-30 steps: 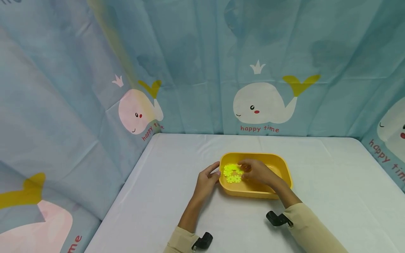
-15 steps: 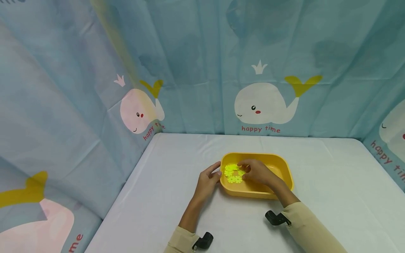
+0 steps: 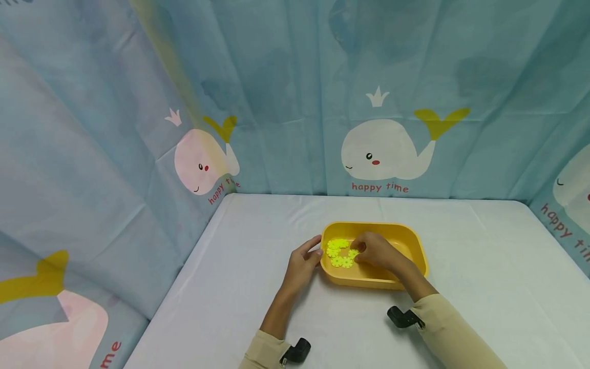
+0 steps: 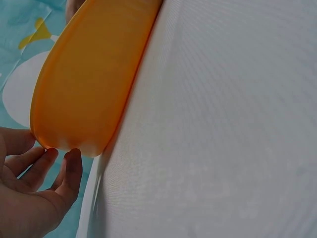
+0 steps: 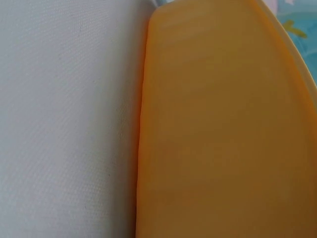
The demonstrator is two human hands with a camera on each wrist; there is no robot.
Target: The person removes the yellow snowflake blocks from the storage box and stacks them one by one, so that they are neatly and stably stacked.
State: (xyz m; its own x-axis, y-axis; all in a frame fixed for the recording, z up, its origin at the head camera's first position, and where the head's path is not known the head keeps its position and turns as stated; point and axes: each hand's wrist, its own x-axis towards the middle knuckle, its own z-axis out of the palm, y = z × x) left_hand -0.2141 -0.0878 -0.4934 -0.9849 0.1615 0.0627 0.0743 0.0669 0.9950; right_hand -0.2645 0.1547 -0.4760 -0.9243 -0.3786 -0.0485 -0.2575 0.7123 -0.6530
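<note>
In the head view a yellow tray (image 3: 369,283) stands on the white table. Several bright yellow-green snowflake discs (image 3: 340,244) form a rough ring near its left end. My left hand (image 3: 301,265) is at that end, thumb and fingers apart. In the left wrist view the fingertips of the left hand (image 4: 37,188) touch the tray's end wall, and the thumb is by its rim. My right hand (image 3: 375,250) reaches into the tray with bent fingers. Its thumb and index finger pinch a snowflake disc (image 3: 353,253) at the ring's right side. The right wrist view shows only the tray's outer wall.
White cloth covers the table (image 3: 258,230). Behind it and at the sides hang blue curtains (image 3: 286,102) printed with whales. A black wrist camera (image 3: 297,351) sits at the left cuff, another black wrist camera (image 3: 403,318) at the right.
The right index finger has drawn right, closer to the thumb, so more of the ring's upper right shows. The left hand still touches the tray's end. The head view has shifted slightly.
</note>
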